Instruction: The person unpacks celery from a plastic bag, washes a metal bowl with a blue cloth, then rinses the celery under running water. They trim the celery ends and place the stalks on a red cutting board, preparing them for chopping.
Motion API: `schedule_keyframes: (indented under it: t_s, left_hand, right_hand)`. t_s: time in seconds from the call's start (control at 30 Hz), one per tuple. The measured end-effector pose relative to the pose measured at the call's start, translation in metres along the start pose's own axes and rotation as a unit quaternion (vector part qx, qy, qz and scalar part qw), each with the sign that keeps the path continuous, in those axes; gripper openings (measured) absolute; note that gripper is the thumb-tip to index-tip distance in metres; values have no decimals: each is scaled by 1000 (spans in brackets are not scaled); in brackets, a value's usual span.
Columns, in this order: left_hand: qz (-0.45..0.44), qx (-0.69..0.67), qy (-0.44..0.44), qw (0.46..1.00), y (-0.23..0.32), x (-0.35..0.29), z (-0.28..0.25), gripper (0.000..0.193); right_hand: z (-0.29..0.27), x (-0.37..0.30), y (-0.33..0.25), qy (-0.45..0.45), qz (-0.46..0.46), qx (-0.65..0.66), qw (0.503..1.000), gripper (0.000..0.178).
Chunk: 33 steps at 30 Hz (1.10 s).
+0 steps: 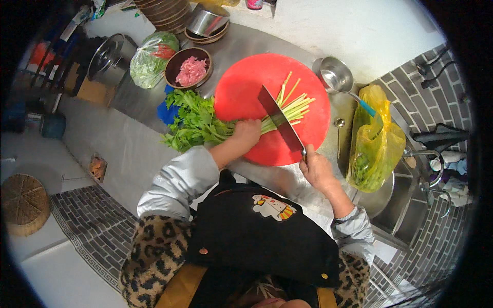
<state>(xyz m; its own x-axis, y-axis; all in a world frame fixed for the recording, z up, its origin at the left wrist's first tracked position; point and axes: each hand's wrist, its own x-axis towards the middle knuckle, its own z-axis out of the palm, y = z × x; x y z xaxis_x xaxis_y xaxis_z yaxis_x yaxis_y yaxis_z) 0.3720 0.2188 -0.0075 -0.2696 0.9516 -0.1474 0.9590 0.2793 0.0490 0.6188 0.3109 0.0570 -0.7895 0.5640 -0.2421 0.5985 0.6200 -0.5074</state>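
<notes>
A bunch of celery (197, 119) lies across the round red cutting board (241, 77), its leaves hanging past the left edge and its pale stalks pointing right. My left hand (247, 133) is closed around the stalks near the leaves. My right hand (317, 168) grips the handle of a cleaver (281, 120), whose broad blade crosses the stalks to the right of my left hand. Some thin stalk pieces lie on the board beyond the blade. Whether the edge touches the board I cannot tell.
A brown bowl of sliced pink meat (192, 71) and a bagged leafy vegetable (154, 60) stand at the far left. To the right are a metal ladle (336, 75) with a blue handle, a small spoon (339, 123), a yellow bag of greens (377, 143) and a sink (405, 215).
</notes>
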Motion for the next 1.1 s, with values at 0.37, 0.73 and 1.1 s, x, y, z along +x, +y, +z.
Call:
schedule_keyframes:
  t_s: [0.37,0.73,1.1]
  left_hand:
    - [25,9,20,999,0,5,5,19]
    - [-105,-163,-19,981,-31,45,-127,37]
    - [-172,-210,30,962,30,183,-56,44]
  right_hand:
    - [28,29,-11,34,-8,-23,999,26]
    - [46,-12,19,212,29,181,960,29]
    - [46,-72,70,256,173,180,934,32]
